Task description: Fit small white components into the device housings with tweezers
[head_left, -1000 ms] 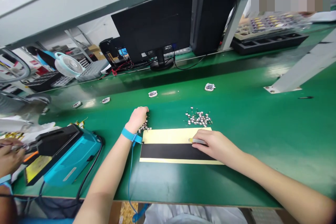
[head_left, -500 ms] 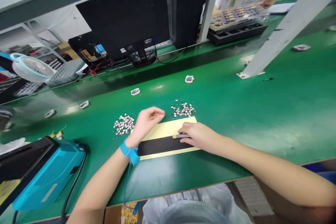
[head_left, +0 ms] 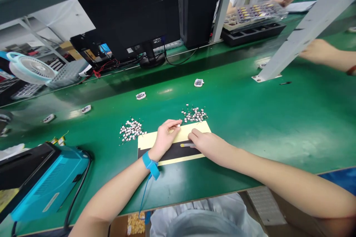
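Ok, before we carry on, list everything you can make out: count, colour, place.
Bench: one, green, beneath the work
Sheet: one, yellow and black, near bench edge
Part piles: two, whitish with dark leads, beyond the sheet
Pale-rimmed pieces: at least four, white and grey, farther back
Machine: one, blue and black, near left
Fan: one, white and pale blue, far left
Monitor: one, black, back
Tower: one, black, right of monitor
Trays: several stacked, lowest black, upper right
Post: one, grey, right
Co-worker's hand: one, bare, by the post
Slim tool: one, grey with yellow tip, over sheet
Left hand: one, bare, blue strap, fingers on small white part
Right hand: one, bare, holding slim tool
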`<state>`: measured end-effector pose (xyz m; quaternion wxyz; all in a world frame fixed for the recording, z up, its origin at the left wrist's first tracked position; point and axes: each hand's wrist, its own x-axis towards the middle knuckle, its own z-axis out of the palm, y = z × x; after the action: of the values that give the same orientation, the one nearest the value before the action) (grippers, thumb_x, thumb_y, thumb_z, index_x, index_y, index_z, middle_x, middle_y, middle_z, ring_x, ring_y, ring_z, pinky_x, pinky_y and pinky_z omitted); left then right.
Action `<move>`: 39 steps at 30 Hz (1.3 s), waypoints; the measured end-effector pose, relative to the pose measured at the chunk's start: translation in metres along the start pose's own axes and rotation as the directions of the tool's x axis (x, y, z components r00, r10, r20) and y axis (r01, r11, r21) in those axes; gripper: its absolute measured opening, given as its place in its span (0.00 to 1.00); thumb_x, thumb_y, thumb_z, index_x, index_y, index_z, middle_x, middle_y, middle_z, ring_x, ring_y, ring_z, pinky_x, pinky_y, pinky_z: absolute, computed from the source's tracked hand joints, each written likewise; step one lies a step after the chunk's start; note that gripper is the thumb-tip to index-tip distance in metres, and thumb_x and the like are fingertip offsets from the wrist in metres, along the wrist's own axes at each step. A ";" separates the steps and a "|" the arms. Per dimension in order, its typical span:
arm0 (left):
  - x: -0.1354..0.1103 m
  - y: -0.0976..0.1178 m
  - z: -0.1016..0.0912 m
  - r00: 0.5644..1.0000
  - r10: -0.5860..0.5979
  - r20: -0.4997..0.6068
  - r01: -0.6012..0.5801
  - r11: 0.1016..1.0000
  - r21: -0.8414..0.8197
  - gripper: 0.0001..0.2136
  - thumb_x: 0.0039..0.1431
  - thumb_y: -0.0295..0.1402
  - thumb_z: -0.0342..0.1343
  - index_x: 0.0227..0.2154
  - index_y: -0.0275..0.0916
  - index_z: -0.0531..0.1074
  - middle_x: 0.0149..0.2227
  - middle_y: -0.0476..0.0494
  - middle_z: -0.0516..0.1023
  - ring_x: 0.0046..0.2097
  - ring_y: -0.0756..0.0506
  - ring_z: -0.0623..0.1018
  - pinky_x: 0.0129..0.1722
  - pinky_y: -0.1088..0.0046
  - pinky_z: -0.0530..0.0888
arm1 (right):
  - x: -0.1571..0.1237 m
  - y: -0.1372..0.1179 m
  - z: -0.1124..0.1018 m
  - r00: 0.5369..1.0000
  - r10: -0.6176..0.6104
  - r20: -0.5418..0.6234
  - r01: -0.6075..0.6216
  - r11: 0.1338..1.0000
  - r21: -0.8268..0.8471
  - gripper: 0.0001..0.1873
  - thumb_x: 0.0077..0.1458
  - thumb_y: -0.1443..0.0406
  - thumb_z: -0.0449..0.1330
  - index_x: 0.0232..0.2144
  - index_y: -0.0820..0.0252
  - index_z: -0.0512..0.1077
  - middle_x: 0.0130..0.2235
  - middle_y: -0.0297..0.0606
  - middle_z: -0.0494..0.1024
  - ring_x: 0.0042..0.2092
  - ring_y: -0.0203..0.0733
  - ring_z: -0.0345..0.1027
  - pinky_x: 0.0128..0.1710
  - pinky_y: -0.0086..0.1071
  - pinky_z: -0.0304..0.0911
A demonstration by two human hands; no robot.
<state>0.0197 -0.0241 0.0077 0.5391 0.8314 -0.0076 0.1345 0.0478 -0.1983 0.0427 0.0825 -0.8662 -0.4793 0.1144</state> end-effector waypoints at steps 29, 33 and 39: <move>-0.013 0.025 0.002 0.911 0.409 -0.046 -0.375 0.870 0.320 0.04 0.51 0.26 0.54 0.30 0.37 0.71 0.29 0.46 0.74 0.34 0.49 0.72 0.34 0.72 0.69 | 0.023 0.019 0.003 0.973 0.202 -0.115 0.007 0.470 0.883 0.12 0.56 0.61 0.54 0.28 0.67 0.66 0.22 0.28 0.62 0.21 0.26 0.56 0.21 0.22 0.57; -0.013 0.025 0.002 0.912 0.398 -0.095 -0.349 0.878 0.328 0.04 0.50 0.25 0.55 0.31 0.36 0.68 0.28 0.47 0.73 0.31 0.50 0.71 0.32 0.74 0.69 | 0.023 0.016 0.000 0.971 0.220 -0.093 -0.011 0.431 0.902 0.11 0.56 0.62 0.54 0.29 0.67 0.66 0.24 0.29 0.65 0.23 0.28 0.59 0.23 0.24 0.59; -0.015 0.022 0.003 0.887 0.441 -0.136 -0.378 0.864 0.333 0.09 0.48 0.26 0.56 0.35 0.36 0.66 0.27 0.49 0.73 0.30 0.51 0.71 0.32 0.74 0.69 | 0.022 0.008 0.000 0.969 0.244 -0.049 -0.051 0.386 0.921 0.12 0.56 0.62 0.53 0.28 0.67 0.65 0.21 0.27 0.61 0.20 0.25 0.54 0.18 0.21 0.55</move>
<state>0.0024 -0.0382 0.0231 0.3646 0.8632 -0.1082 0.3321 0.0660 -0.1839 0.0379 0.5743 -0.7245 -0.2499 0.2879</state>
